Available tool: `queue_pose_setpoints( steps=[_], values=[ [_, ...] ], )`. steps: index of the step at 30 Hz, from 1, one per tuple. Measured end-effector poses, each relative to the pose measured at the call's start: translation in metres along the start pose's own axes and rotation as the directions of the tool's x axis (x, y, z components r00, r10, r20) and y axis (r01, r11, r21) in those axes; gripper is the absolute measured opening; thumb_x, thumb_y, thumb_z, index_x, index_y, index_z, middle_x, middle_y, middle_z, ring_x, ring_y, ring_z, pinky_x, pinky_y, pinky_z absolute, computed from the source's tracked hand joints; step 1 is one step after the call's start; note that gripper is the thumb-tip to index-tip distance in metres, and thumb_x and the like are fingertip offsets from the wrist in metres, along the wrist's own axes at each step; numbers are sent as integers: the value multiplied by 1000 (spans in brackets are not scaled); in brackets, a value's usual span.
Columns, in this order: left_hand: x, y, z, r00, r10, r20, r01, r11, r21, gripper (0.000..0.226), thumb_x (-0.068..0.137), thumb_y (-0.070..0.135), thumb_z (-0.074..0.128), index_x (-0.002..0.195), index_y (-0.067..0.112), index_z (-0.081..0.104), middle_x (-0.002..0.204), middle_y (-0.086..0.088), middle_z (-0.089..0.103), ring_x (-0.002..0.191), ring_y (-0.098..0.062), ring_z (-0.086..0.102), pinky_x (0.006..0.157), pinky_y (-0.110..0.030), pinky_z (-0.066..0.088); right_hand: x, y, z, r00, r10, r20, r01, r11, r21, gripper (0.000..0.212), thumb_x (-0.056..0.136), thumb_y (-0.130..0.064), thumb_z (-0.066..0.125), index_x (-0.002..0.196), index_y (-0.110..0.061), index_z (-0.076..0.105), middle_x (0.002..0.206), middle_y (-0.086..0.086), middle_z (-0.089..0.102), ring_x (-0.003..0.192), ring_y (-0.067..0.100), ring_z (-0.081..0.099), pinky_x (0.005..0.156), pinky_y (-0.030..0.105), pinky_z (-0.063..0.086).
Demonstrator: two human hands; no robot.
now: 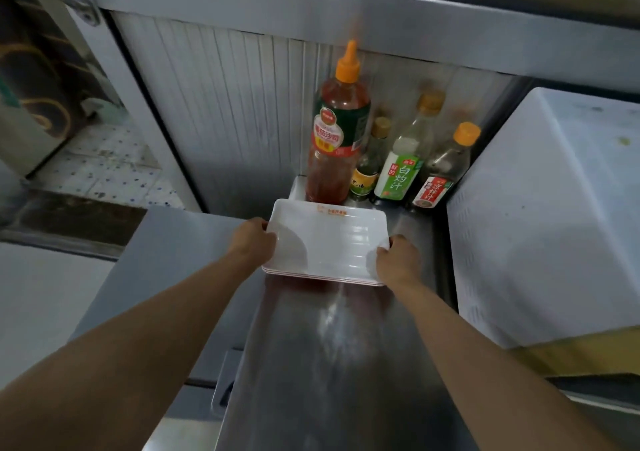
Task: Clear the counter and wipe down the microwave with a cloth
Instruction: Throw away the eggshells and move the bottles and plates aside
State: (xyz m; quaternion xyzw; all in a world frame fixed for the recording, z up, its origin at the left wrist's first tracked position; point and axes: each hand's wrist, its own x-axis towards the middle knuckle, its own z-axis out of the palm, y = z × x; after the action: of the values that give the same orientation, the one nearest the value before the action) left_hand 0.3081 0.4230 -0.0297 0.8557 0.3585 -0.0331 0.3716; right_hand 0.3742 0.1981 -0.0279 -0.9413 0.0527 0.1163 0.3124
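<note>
Surface (346, 364) of brushed steel runs away from the viewer, glare streaking down its middle, and two bare forearms reach out over it. At its far part sits a stack of white rectangular trays (325, 242) (thin red lines at the near rim suggest several nested together), held from both short sides. The left hand (252, 239) grips the left edge, its fingers curled round the rim with the thumb on top; the right hand (398, 260) grips the right edge the same way, thumb lying on the inner face. Whether the stack rests on the steel or hangs just above it is hard to tell.

Just beyond the trays, against the ribbed back wall, stand four bottles close together: a tall sauce bottle (337, 138) with an orange nozzle cap, a small dark bottle (369, 170) with a yellow label, a clear bottle (403, 159) with a green and white label, and a dark one with a red label (440, 176).

To the right, a white perforated crate (540, 215) lies tilted, close to the bottles.
</note>
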Motion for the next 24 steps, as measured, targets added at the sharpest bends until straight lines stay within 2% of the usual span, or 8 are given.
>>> queue_pose_setpoints(
  steps=[7,15,18,21,24],
  values=[
    [18,2,8,1000,25,-3,-25,1000,11,26,88,12,50,111,5,61,112,-16,64,101,-33,58,75,-29,39,9,0,7,1000,18,-12,-18,1000,-5,24,90,-11,50,110,0,57,117,18,61,107,34,57,83,31,43],
    [20,3,7,999,35,10,-35,999,35,28,88,13,49,114,6,58,113,-16,62,102,-33,57,75,-31,41,6,3,11,1000,-3,23,3,1000,13,26,89,-10,49,113,-1,54,118,18,59,108,33,55,79,27,39],
    [13,5,6,998,38,42,-40,998,44,33,87,13,52,119,5,54,117,-18,60,106,-35,55,81,-34,44,0,3,7,997,-16,78,15,1000,18,37,86,-14,53,120,-3,49,121,17,55,107,32,55,79,26,40],
    [-2,8,1,996,44,81,-51,995,87,43,87,18,57,126,4,46,123,-19,56,112,-36,52,90,-40,45,-13,-2,-1,994,-17,109,19,1000,-15,46,84,-21,57,126,-6,45,124,16,49,113,33,50,93,36,45],
    [-19,14,-9,995,78,66,-89,976,196,52,84,20,61,129,7,41,128,-18,47,119,-34,45,96,-43,41,-34,-6,-11,993,-46,108,61,989,-133,48,86,-23,57,128,-7,41,127,15,44,120,31,42,98,36,40]
  ],
)
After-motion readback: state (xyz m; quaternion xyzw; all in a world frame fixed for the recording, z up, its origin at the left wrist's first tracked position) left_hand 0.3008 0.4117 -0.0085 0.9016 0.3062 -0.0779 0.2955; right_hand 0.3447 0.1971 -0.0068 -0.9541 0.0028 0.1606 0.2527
